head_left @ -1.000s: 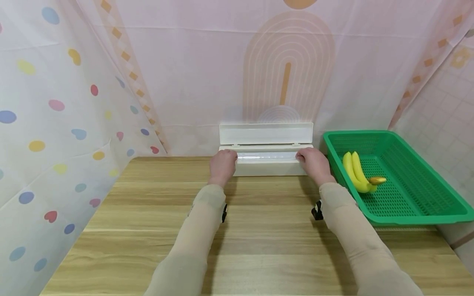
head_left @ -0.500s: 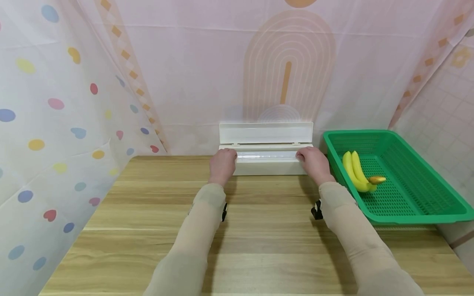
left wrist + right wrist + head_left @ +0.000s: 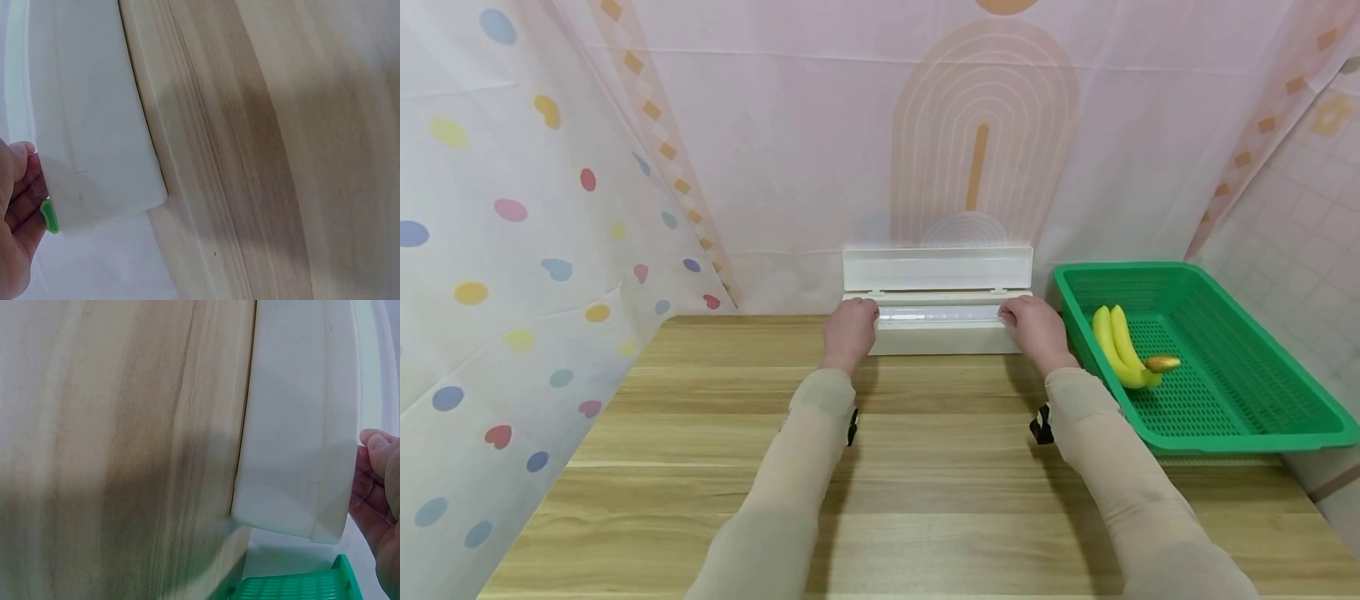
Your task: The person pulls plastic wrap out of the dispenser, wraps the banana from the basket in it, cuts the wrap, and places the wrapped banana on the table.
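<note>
Both hands are busy from where I stand: the left hand (image 3: 850,329) and right hand (image 3: 1036,327) pinch opposite ends of the film (image 3: 936,314) in the box (image 3: 943,342), lid (image 3: 937,271) up, on the table (image 3: 940,467). Bananas (image 3: 1122,358) (brownish-stemmed) lie in the basket (image 3: 1255,444).

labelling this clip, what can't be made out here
Head view: both ends of the shiny strip in the white box, hidden by the left hand and right hand.
Left wrist view: part of the left hand, cut off by the left edge; what the green piece is, too small.
Right wrist view: most of the green basket, cut off by the bottom edge.
</note>
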